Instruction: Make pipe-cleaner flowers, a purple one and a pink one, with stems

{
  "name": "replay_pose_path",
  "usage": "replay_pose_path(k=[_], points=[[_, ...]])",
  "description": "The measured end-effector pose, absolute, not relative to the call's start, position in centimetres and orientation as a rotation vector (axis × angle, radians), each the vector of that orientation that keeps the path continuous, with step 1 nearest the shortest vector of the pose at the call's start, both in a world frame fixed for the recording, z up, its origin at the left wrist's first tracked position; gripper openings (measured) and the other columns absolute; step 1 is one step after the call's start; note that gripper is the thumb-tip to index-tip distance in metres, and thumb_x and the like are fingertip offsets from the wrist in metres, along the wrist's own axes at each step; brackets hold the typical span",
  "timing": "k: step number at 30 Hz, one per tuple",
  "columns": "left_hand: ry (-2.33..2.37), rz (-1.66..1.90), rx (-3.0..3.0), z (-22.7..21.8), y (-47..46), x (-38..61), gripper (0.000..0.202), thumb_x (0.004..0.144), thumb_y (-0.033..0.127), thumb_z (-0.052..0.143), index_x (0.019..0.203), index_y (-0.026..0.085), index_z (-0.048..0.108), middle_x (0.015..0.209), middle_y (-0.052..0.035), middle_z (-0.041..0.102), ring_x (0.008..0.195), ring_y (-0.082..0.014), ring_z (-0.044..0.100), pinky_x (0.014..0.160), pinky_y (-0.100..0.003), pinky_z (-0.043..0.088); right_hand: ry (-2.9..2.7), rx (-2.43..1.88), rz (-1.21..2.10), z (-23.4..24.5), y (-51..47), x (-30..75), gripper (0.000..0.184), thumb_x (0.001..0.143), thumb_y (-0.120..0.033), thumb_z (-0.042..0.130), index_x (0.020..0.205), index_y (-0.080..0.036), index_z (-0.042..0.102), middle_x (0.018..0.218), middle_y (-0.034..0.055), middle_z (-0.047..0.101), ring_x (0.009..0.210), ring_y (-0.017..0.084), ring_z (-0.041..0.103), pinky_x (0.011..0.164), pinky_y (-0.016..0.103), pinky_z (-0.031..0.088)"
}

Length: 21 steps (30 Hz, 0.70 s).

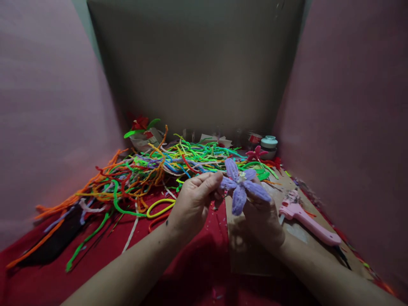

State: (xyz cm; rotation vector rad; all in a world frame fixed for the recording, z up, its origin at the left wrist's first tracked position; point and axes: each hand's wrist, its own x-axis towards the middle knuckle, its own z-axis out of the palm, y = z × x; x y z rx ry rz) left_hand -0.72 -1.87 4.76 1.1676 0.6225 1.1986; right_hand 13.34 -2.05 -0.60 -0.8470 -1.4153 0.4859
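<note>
A purple pipe-cleaner flower (240, 185) with several fuzzy petals and a pale centre is held up above the red cloth (197, 259). My left hand (195, 203) pinches a petal on the flower's left side with closed fingertips. From behind and below, my right hand (263, 216) grips the flower, its fingers partly hidden by the petals. Both forearms reach in from the bottom edge.
A tangled heap of coloured pipe cleaners (153, 170) lies behind the hands. A pink glue gun (306, 219) rests on a cardboard sheet (251, 250) at the right. A small white jar (269, 146), a pink flower (256, 153) and a red flower (140, 124) sit at the back. Cardboard walls enclose the space.
</note>
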Motion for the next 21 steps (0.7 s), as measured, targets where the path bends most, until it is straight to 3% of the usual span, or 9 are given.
replay_pose_path(k=[4,9,13,17,21], points=[[0.695,1.323,1.308,4.3,-1.3,-0.9,0.031,0.084,0.044,0.054,0.083,0.014,0.063,0.076,-0.0028,0.061,0.070,-0.0118,0.054,0.069,-0.024,0.043,-1.160,-0.794,0.846,0.6,-1.9,13.4,0.010,0.075,-0.030,0.068,0.083,-0.025,0.071,0.086,0.0024,0.070,0.083,0.020,0.062,0.076,0.035,0.050],[0.926,1.268,1.705,3.2,-1.3,-0.2,0.019,0.081,0.029,0.061,0.095,0.017,0.059,0.088,-0.0029,0.063,0.079,-0.0140,0.058,0.073,-0.025,0.046,-1.073,-0.806,1.013,0.7,-1.3,14.0,0.015,0.079,-0.033,0.064,0.090,-0.026,0.071,0.082,0.0003,0.068,0.070,0.015,0.057,0.060,0.028,0.045],[1.004,1.181,2.008,2.0,-1.3,0.5,0.020,0.081,0.024,0.060,0.101,0.018,0.057,0.097,-0.0048,0.065,0.084,-0.0155,0.059,0.077,-0.027,0.044,-1.039,-0.845,1.063,0.6,-1.4,13.9,0.016,0.076,-0.037,0.067,0.087,-0.027,0.072,0.081,0.0007,0.068,0.073,0.017,0.059,0.063,0.029,0.047],[1.018,1.203,2.046,1.4,-1.2,0.7,0.010,0.085,0.025,0.054,0.091,0.019,0.059,0.082,-0.0019,0.063,0.072,-0.0134,0.057,0.070,-0.024,0.042,-1.145,-0.885,0.974,1.0,-2.0,13.4,0.017,0.076,-0.040,0.067,0.082,-0.026,0.073,0.081,0.0018,0.071,0.074,0.018,0.060,0.064,0.031,0.049],[0.951,1.235,1.983,1.1,-1.4,0.6,0.013,0.086,0.021,0.048,0.078,0.018,0.058,0.065,0.0026,0.051,0.057,-0.0100,0.046,0.059,-0.021,0.038,-1.173,-0.798,0.901,0.9,-2.5,12.8,0.012,0.076,-0.036,0.068,0.081,-0.027,0.073,0.082,0.0007,0.072,0.076,0.019,0.063,0.074,0.034,0.052]])
